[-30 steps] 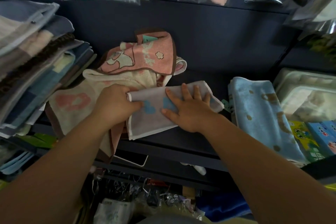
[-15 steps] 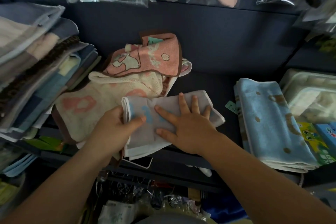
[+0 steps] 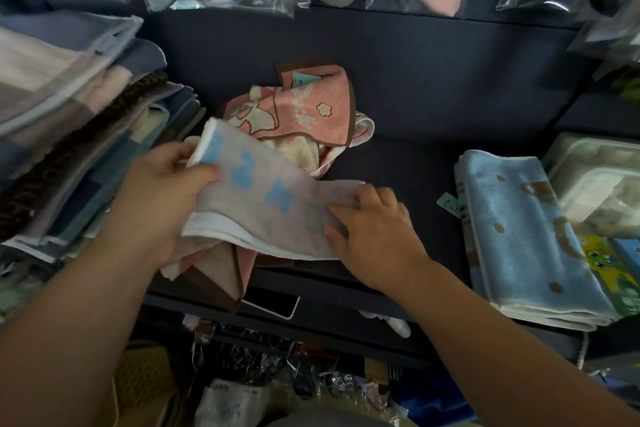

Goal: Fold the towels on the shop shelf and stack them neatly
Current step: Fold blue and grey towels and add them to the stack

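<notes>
Over the shelf (image 3: 415,163), left hand (image 3: 162,198) has raised the grey towel (image 3: 263,215).

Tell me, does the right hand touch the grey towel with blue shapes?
Touching. The head view shows the right hand gripping the right end of the grey towel with curled fingers and thumb, with no gap.

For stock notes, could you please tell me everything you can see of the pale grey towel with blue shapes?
The pale grey towel looks like terry, with a row of blue shapes and a white near edge. Folded into a long band, it slants down from upper left. The left hand grips its raised left end; the right hand's curled fingers hold the right end. It overlies a cream and pink towel.
</notes>
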`<state>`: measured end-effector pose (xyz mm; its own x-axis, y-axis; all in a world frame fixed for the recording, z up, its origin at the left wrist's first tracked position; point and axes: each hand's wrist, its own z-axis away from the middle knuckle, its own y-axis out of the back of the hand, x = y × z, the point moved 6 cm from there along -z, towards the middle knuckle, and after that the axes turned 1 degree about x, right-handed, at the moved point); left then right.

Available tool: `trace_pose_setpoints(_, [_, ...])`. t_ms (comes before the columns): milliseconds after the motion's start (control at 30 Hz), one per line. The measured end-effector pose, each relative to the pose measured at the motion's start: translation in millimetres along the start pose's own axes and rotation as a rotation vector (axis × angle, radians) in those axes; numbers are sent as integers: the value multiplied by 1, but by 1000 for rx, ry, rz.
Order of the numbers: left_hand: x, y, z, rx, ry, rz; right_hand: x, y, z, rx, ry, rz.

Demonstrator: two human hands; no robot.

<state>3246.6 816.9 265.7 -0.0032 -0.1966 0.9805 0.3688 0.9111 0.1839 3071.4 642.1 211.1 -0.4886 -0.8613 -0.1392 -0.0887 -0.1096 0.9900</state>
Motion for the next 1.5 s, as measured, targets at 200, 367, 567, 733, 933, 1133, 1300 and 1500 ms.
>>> trace_pose_setpoints(200, [36,-76,32,-238,-326,-468,26,-11,14,30,-91,-296])
trace_pose_setpoints(367, [22,-140,49,-282,-559,-838,38,-11,21,27,-78,-308])
trace_pose_setpoints(567, [24,-138,44,-261,-482,-716,39,5,38,32,-71,28])
trace_pose_setpoints(733, [25,-89,15,-170,-291,-401,50,21,35,82,-100,94])
trace_pose_setpoints(933, [-17,-61,-14,-164,-68,-204,40,-4,27,-239,130,-81])
trace_pose_setpoints(1133, [-2,-76,-16,-255,-171,-136,50,21,12,50,-73,-94])
trace_pose_setpoints(1300, [30,-94,-17,-339,-312,-43,64,19,8,-115,-230,-268])
trace_pose_setpoints(1500, [52,-118,-36,-344,-397,-159,98,42,46,-20,-323,-460])
